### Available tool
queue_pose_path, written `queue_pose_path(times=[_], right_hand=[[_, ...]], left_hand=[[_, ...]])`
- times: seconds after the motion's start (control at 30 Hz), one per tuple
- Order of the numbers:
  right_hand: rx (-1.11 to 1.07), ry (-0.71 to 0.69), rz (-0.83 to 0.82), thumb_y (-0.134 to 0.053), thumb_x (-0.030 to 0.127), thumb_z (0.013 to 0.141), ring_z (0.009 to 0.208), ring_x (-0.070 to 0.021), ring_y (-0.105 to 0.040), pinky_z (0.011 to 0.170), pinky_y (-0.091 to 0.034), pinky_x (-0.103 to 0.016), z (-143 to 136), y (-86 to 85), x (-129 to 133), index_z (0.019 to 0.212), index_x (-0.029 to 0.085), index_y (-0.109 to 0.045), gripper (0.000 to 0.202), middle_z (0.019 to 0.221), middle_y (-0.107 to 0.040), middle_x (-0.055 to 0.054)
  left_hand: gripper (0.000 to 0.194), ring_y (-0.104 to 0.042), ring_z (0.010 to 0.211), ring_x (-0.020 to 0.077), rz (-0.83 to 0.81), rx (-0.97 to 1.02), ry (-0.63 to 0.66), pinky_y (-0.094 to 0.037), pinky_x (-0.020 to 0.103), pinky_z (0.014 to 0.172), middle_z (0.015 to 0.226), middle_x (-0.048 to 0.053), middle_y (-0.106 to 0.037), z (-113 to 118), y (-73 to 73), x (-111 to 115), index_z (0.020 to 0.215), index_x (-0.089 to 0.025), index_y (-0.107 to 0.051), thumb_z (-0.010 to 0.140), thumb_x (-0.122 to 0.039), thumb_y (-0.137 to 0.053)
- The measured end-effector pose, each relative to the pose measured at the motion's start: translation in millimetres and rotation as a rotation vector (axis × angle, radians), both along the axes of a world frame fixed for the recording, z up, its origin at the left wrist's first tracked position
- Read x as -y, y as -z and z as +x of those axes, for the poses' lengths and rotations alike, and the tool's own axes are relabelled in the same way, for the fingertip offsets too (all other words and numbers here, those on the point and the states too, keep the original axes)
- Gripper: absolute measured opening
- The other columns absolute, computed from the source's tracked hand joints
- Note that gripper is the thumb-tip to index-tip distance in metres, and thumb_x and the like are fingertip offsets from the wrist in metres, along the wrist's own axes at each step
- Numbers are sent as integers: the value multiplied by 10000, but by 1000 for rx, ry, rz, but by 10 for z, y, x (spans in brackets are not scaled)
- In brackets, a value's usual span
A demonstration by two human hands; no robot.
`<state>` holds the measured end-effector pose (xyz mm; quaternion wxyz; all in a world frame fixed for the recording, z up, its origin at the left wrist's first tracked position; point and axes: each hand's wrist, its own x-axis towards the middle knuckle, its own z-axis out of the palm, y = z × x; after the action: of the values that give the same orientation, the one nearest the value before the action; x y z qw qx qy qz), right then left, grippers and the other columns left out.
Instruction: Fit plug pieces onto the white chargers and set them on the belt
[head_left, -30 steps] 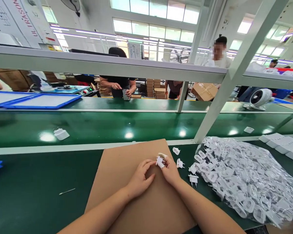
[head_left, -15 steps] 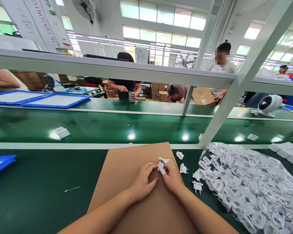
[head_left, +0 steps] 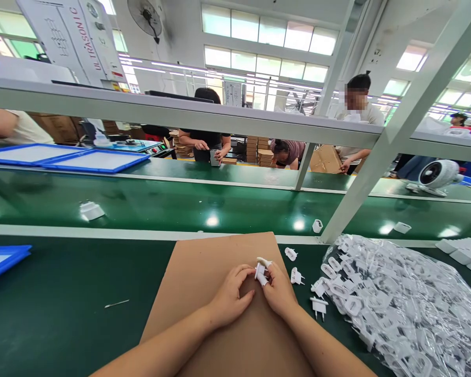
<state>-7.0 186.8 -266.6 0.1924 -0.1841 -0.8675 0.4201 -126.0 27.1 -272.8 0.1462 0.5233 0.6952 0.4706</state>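
Slanted post (head_left: 361, 196) beyond the plastic bag (head_left: 408, 303)

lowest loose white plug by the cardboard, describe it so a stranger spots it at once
Find the brown cardboard, then the clear bag of white parts to its right. The lowest plug lies between them on the tabletop. Its two pins point down the picture, while the top loose plug's point right.

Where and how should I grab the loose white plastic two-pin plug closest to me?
I'd pinch the plug by both ends of its wide rim, from above, with your right hand once it's free. The plug lies on its side, the rim jutting past its body, the thin pins pointing your way.
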Motion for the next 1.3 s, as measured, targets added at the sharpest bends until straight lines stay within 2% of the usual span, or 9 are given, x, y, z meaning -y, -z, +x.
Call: queue_pose_path(times=[0.53, 0.67, 0.93, 1.3], right_hand=[[13, -16, -8, -530, 260, 943, 958, -218, -653, 877, -520, -350, -3, 24, -14, 1280, 276, -671, 365, 1080, -682, -43], [24, -17, -8, -514, 272, 947, 950, -221, -647, 859, -514, -356, -6, 18, -9, 1303, 273, -651, 381, 1060, -668, -38], [5, -32, -54, -508, 265, 945, 1051, -228, -651, 934, -509, -368, -11, 19, -2, 1386, 270, -605, 452, 1140, -670, -51], [2, -21, -17, -525, 268, 949, 1000, -231, -658, 882, -527, -371, -14, 40, -15, 1391, 282, -613, 451, 1101, -681, -50]], left_hand=[[467, -539, 1338, 292, -15, 1, -4, -422, 536, 1198, 1400, 128, -588, 8, -30, 8, 1312, -242, -601, 851, -163, -600], [471, -539, 1339, 294, -15, -5, -9, -426, 538, 1196, 1396, 132, -587, 4, -17, 7, 1317, -233, -598, 850, -167, -598], [471, -556, 1321, 290, -2, -18, -10, -447, 520, 1183, 1380, 128, -601, 7, -12, 3, 1304, -233, -610, 839, -161, -604], [468, -563, 1315, 295, 17, -11, -11, -455, 523, 1175, 1371, 126, -612, -1, -16, 6, 1302, -248, -618, 841, -169, -617]])
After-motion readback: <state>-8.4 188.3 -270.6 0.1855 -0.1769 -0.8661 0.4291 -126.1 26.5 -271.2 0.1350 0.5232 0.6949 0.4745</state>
